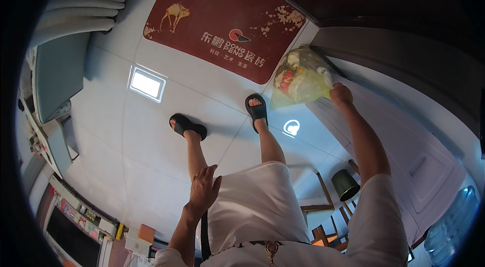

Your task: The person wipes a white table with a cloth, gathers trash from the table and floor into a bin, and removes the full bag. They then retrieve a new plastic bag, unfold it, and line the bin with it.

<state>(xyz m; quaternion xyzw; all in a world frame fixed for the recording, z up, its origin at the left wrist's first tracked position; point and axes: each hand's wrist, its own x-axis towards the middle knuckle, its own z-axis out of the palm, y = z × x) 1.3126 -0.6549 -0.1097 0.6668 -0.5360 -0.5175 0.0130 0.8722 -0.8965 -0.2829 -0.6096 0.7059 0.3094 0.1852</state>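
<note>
My right hand (340, 95) is closed around the gathered neck of a yellowish, see-through plastic bag (301, 77). The bag is full of mixed refuse, with red and pale pieces showing through, and hangs near the right corner of a dark red doormat (227, 20). My left hand (205, 185) hangs at the front of my white skirt or shorts, its fingers slightly apart and nothing seen in it. My feet, in black slides (256, 107), stand on the pale tiled floor (163, 130).
A long white cabinet or appliance (409, 153) runs along the right, with a dark green bin (345, 185), wooden chairs (325, 191) and a blue water bottle (451, 221) near it. At the left are a grey-green panel (60, 73) and a curtain (83, 5). A dark door edge borders the mat.
</note>
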